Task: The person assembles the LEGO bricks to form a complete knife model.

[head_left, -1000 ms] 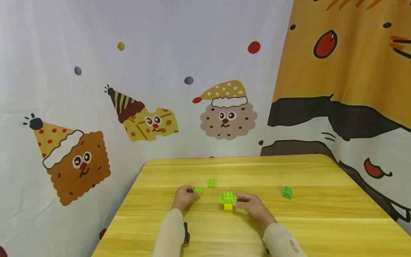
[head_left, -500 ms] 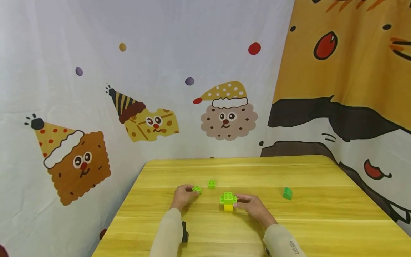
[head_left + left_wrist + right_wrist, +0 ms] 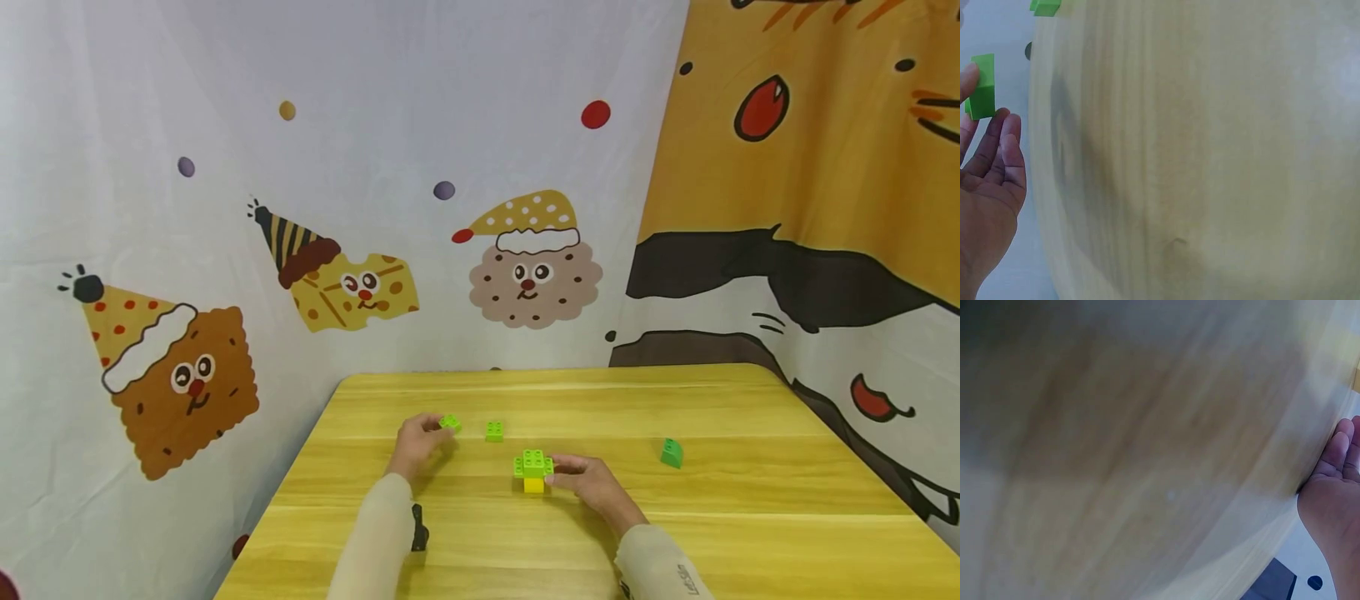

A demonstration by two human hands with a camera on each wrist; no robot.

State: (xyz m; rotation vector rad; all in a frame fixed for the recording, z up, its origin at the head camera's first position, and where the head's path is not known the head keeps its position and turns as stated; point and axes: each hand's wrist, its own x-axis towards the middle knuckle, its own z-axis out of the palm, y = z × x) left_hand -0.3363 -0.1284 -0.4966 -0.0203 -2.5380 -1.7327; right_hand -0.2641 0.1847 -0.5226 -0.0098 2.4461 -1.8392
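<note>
A small light green block [image 3: 450, 422] is pinched in the fingertips of the left hand [image 3: 415, 440]; it is held a little above the yellow wooden table [image 3: 675, 533]; in the left wrist view the same block [image 3: 982, 86] is seen between the thumb and the fingers [image 3: 997, 140]. Just to the right of it, a second small green block [image 3: 493, 431] is lying on the table, not touched by anything. Near the middle of the table a little stack is standing; a light green block [image 3: 532, 462] is set on top of a yellow block [image 3: 533, 484]. The right hand [image 3: 588, 482] is laid on the table just beside this stack, and its fingertips are touching the stack's right side; whether the stack is gripped or only touched cannot be told. A darker green block with a sloped top [image 3: 671, 452] is lying well apart on the right. Cloth sheets with cartoon cookies [image 3: 534, 267] are hung behind the table.
</note>
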